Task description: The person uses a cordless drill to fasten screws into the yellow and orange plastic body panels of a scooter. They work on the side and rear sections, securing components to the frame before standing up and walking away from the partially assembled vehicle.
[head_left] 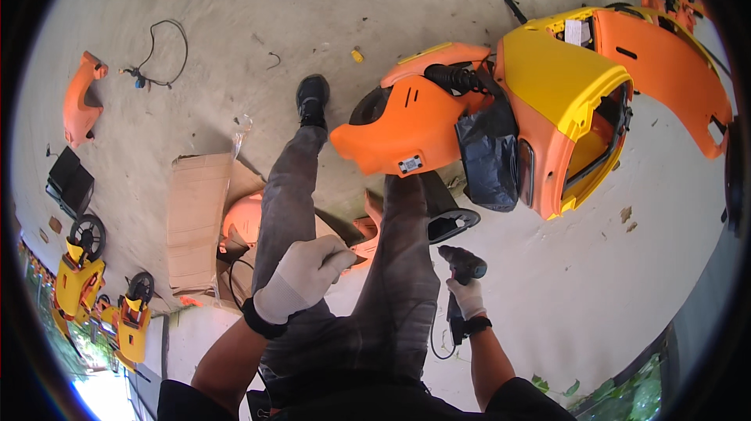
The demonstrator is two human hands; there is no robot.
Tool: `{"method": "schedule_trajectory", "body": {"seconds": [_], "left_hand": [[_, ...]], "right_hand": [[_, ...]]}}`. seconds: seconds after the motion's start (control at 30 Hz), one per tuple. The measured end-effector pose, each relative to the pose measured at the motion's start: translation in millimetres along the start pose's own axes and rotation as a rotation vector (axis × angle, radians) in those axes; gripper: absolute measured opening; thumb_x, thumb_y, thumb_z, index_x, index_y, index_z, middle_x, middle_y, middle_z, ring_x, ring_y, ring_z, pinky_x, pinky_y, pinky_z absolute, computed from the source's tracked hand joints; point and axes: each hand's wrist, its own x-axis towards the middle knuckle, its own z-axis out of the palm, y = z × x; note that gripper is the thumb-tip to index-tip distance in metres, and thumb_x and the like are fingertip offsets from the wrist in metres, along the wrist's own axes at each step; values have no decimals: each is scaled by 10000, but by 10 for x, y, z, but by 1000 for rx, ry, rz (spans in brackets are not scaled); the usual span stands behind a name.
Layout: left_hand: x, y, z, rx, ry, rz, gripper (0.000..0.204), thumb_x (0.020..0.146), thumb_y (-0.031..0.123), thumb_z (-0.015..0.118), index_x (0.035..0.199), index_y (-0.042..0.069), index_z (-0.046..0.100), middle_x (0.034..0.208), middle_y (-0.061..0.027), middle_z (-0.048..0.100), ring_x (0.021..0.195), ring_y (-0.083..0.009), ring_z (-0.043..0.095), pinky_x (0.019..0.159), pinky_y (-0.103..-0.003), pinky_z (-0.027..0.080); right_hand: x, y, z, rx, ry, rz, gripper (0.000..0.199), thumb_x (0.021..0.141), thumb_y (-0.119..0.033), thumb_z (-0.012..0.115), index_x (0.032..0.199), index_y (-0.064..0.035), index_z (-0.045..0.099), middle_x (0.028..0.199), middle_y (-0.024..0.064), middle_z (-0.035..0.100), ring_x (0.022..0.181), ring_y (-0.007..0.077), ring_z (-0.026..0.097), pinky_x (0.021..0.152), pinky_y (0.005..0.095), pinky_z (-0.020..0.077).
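My right hand (pixel 468 298), in a pale glove, grips a dark cordless drill (pixel 463 263) by its handle, with the chuck end pointing up and left. My left hand (pixel 301 278), also gloved, is held over my left thigh with its fingers curled together. Whatever those fingers may hold is hidden. Ahead and to the right is a partly stripped scooter, with an orange fender panel (pixel 415 127) and a yellow and orange body shell (pixel 551 84). A black plastic bag (pixel 489 159) hangs between these two parts, beyond the drill.
Beside my left leg an opened cardboard box (pixel 197 221) contains orange panels. A loose orange panel (pixel 80 100), a black cable (pixel 186 45) and a black case (pixel 70 182) lie on the concrete floor. Yellow scooters (pixel 129 323) stand at lower left; a long orange cover (pixel 665 57) is at far right.
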Motion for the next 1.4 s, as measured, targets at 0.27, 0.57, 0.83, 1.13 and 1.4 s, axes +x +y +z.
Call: {"method": "schedule_trajectory", "body": {"seconds": [0.27, 0.57, 0.83, 1.13, 1.4], "left_hand": [[47, -361, 384, 131, -31, 105, 155, 961, 47, 464, 1019, -26, 588, 761, -63, 602, 661, -114, 595, 645, -259, 500], [602, -695, 1513, 463, -163, -9, 192, 954, 74, 483, 1029, -15, 636, 842, -78, 627, 734, -135, 589, 703, -283, 483], [2031, -1127, 2764, 1109, -350, -77, 384, 925, 363, 618, 1049, 2, 651, 953, -155, 671, 893, -306, 647, 805, -371, 496], [3588, -1485, 4120, 1492, -326, 124, 605, 834, 532, 685, 1036, -34, 618, 1016, -235, 671, 988, -401, 646, 869, -459, 505], [3738, -1540, 4071, 1737, -570, -100, 537, 927, 508, 536, 998, 8, 716, 996, -195, 708, 983, -355, 668, 858, -446, 517]], "right_hand": [[194, 523, 255, 264, -91, 112, 290, 733, -210, 740, 909, 12, 677, 767, 27, 634, 683, 141, 591, 629, 315, 474], [963, 1392, 592, 689, -155, 118, 422, 770, -287, 764, 1091, -30, 668, 899, 16, 665, 776, 127, 612, 692, 299, 497], [958, 2422, 1427, 1159, -177, 229, 241, 822, -162, 725, 987, -15, 628, 814, 48, 654, 708, 149, 640, 680, 292, 535], [508, 2914, 2260, 1278, -194, 430, 324, 775, -105, 727, 1070, 0, 642, 882, 31, 648, 771, 141, 623, 705, 290, 515], [492, 2950, 2479, 1268, -289, 525, 351, 753, -123, 750, 1064, 0, 642, 916, 30, 648, 810, 139, 617, 740, 299, 511]]}}
